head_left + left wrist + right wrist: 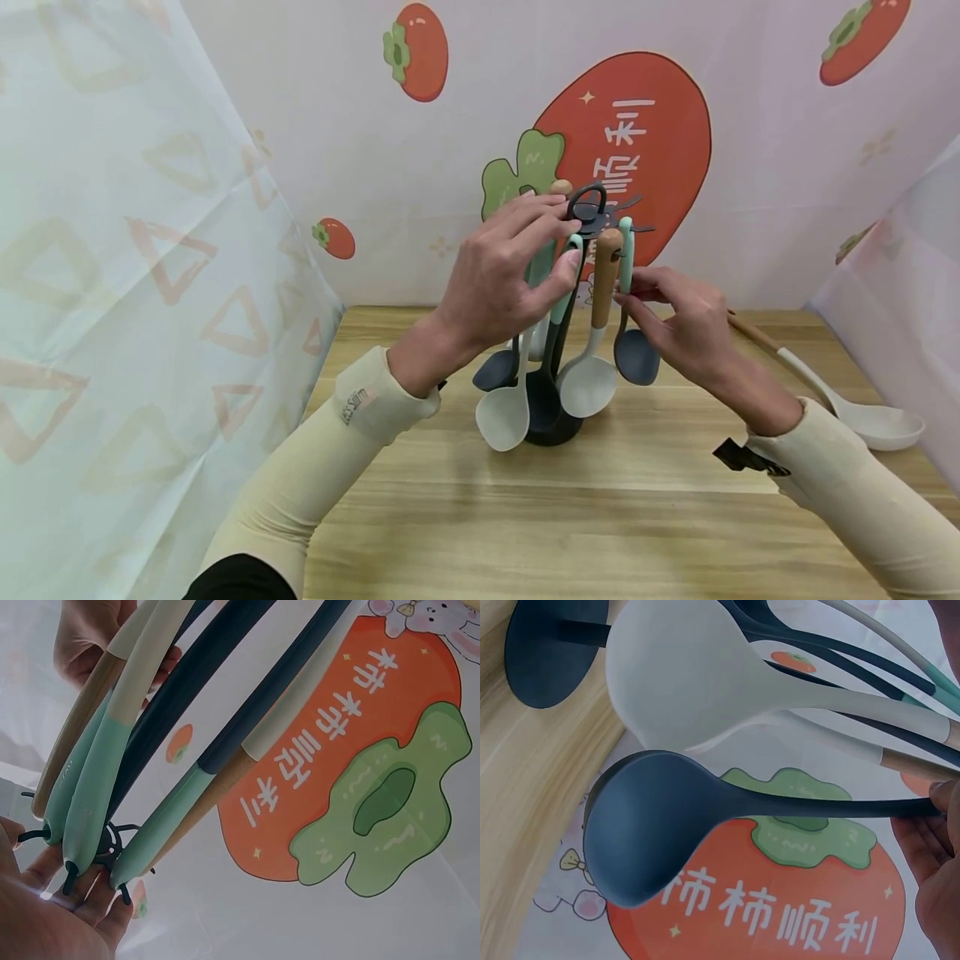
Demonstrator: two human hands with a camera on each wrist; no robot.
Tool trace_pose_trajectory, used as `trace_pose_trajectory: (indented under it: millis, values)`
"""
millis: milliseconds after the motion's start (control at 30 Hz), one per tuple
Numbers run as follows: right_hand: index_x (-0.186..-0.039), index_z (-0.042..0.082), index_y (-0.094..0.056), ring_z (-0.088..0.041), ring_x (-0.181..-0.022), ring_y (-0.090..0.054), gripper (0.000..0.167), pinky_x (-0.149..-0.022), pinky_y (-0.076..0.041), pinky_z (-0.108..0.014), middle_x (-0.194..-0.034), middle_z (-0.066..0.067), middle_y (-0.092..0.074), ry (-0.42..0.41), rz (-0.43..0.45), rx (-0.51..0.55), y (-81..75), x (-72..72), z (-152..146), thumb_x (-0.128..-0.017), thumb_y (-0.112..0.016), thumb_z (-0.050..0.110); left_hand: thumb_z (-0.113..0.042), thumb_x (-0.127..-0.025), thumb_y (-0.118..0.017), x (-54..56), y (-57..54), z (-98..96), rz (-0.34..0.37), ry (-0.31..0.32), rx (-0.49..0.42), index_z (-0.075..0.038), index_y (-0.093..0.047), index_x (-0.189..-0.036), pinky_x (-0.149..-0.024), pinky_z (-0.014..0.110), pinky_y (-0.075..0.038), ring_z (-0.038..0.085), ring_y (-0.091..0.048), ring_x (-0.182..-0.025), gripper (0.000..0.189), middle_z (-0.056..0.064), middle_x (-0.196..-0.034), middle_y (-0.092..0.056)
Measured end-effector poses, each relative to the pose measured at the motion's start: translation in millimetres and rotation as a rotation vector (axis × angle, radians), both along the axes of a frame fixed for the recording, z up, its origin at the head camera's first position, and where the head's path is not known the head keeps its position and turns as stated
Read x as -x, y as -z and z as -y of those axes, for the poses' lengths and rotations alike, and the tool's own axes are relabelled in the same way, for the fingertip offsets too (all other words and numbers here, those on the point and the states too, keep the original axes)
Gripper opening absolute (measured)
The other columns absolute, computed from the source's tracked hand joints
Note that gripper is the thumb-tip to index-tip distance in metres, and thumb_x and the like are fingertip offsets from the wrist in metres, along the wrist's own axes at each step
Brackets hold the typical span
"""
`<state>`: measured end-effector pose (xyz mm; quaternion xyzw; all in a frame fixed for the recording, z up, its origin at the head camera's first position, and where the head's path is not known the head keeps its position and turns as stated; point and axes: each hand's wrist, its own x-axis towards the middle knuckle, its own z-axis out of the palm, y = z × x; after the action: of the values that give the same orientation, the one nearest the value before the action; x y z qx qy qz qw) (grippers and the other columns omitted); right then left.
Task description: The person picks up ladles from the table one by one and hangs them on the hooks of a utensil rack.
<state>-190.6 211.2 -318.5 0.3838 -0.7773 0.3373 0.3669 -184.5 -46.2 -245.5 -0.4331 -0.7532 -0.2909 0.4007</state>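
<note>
A dark utensil rack (592, 218) stands on the table, with several kitchen utensils hanging by their handles from its hooks. At its top, my left hand (502, 271) has its fingers spread among the hooks, fingertips at the hub and thumb beside a mint handle. My right hand (686, 321) pinches a dark ladle (652, 832) by the lower part of its mint handle (626, 250), whose top end is at a hook. A white ladle with a wooden handle (606, 283) hangs just left of it. Further left hangs a white utensil (502, 419) with a mint handle.
On the table's right side lies a large white ladle (888, 427) with a wooden handle. The rack's round dark base (558, 432) rests on the wooden table (570, 525). Printed cloth walls (180, 333) enclose the table at the back and sides.
</note>
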Motion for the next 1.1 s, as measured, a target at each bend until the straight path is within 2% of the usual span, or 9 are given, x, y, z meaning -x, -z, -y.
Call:
trace_pose_trajectory:
  millis: [167,300,400,500,733,800,867,967,1100]
  values:
    - [-0.114,-0.009,-0.072,-0.036,-0.081,-0.077,0.043,-0.091,-0.05,-0.006,-0.099,-0.019,-0.078,-0.003,0.005,0.005,1.6,-0.1,-0.1,-0.075,-0.085,-0.019,-0.018,-0.1,-0.062,0.4,-0.2,0.7,0.015,0.005,0.004,0.004,-0.077,-0.115,-0.124,0.035,-0.037,0.031,-0.064,-0.133,0.031,0.022,-0.132,-0.071]
    - [-0.115,-0.008,-0.073,-0.036,-0.081,-0.077,0.029,-0.091,-0.051,-0.007,-0.099,-0.019,-0.078,-0.014,0.002,0.008,2.7,0.7,-0.6,-0.096,-0.079,0.012,-0.019,-0.1,-0.062,0.3,-0.3,1.4,0.02,0.003,0.009,0.004,-0.077,-0.116,-0.124,0.032,-0.036,0.03,-0.063,-0.134,0.031,0.021,-0.136,-0.07]
    - [-0.115,-0.008,-0.073,-0.035,-0.081,-0.078,0.045,-0.091,-0.051,-0.007,-0.1,-0.018,-0.078,-0.02,-0.002,0.007,3.1,1.8,-0.2,-0.104,-0.066,0.036,-0.019,-0.101,-0.061,0.2,-0.5,2.0,0.022,-0.002,0.013,0.004,-0.077,-0.117,-0.123,0.032,-0.037,0.03,-0.063,-0.134,0.032,0.021,-0.136,-0.069]
    - [-0.116,-0.007,-0.072,-0.035,-0.081,-0.078,0.053,-0.091,-0.05,-0.007,-0.1,-0.018,-0.078,-0.022,-0.001,0.003,3.1,2.4,0.7,-0.105,-0.061,0.043,-0.019,-0.101,-0.062,0.1,-0.5,2.9,0.021,-0.007,0.013,0.004,-0.076,-0.117,-0.122,0.031,-0.039,0.03,-0.063,-0.134,0.032,0.021,-0.137,-0.069]
    - [-0.116,-0.008,-0.072,-0.035,-0.08,-0.077,0.046,-0.09,-0.049,-0.005,-0.101,-0.019,-0.077,-0.013,-0.006,-0.002,3.0,3.2,2.2,-0.104,-0.065,0.036,-0.018,-0.101,-0.061,0.8,0.4,3.0,0.0,0.004,-0.003,0.003,-0.077,-0.116,-0.121,0.032,-0.04,0.03,-0.064,-0.132,0.031,0.021,-0.133,-0.071]
    - [-0.116,-0.008,-0.072,-0.035,-0.079,-0.077,0.032,-0.09,-0.049,-0.004,-0.101,-0.019,-0.077,-0.005,-0.008,0.0,2.7,3.8,3.0,-0.099,-0.077,0.019,-0.018,-0.101,-0.061,1.0,0.7,2.7,-0.007,0.003,-0.003,0.003,-0.077,-0.116,-0.121,0.032,-0.041,0.03,-0.065,-0.132,0.03,0.02,-0.131,-0.072]
    - [-0.116,-0.008,-0.072,-0.035,-0.079,-0.077,0.029,-0.089,-0.048,-0.004,-0.101,-0.02,-0.077,0.003,-0.006,0.001,2.8,4.8,3.6,-0.093,-0.082,0.007,-0.018,-0.101,-0.06,1.0,1.2,2.6,-0.011,-0.001,0.001,0.002,-0.077,-0.116,-0.12,0.032,-0.042,0.03,-0.065,-0.131,0.03,0.02,-0.13,-0.072]
    - [-0.117,-0.009,-0.072,-0.036,-0.08,-0.078,0.047,-0.09,-0.048,-0.004,-0.103,-0.02,-0.077,0.01,0.003,-0.007,3.1,5.8,4.1,-0.073,-0.084,-0.02,-0.018,-0.101,-0.06,1.2,1.2,2.6,-0.014,-0.005,0.008,0.001,-0.077,-0.117,-0.12,0.032,-0.042,0.029,-0.065,-0.131,0.031,0.019,-0.129,-0.072]
    - [-0.119,-0.01,-0.07,-0.036,-0.083,-0.078,0.049,-0.092,-0.048,-0.005,-0.106,-0.021,-0.077,0.014,0.014,-0.028,3.8,6.2,4.5,-0.074,-0.084,-0.019,-0.018,-0.101,-0.06,1.7,0.5,3.2,-0.018,-0.003,0.014,0.001,-0.077,-0.118,-0.119,0.032,-0.043,0.03,-0.065,-0.13,0.031,0.019,-0.129,-0.072]
